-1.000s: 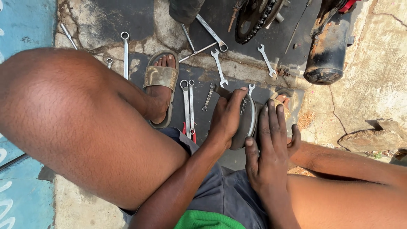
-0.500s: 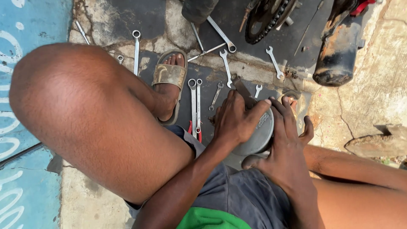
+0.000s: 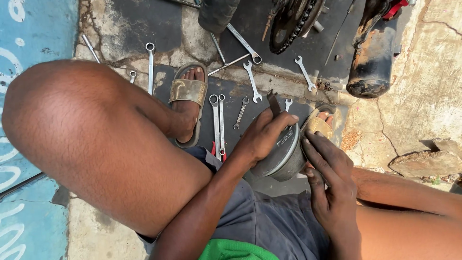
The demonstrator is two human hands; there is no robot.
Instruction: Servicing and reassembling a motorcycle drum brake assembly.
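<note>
My left hand [image 3: 262,137] wraps over the top of a round grey metal part [image 3: 284,156] held between my knees above the ground. A thin dark tool [image 3: 273,102] sticks up from under its fingers. My right hand [image 3: 329,180] supports the same part from the right side and below, fingers pressed against its rim. Both hands are greasy. My left knee [image 3: 91,139] fills the left of the view, and my sandalled foot [image 3: 187,96] rests on the dark oily ground.
Several spanners [image 3: 219,125] lie scattered on the oil-stained concrete ahead. A chain sprocket [image 3: 291,21] and a tyre [image 3: 216,14] are at the top, a rusty black exhaust pipe [image 3: 373,58] at top right. A blue painted surface [image 3: 29,43] borders the left.
The round part has been tilted and turned in my hands. My left hand shifted over its top, and my right hand slid lower along its right side.
</note>
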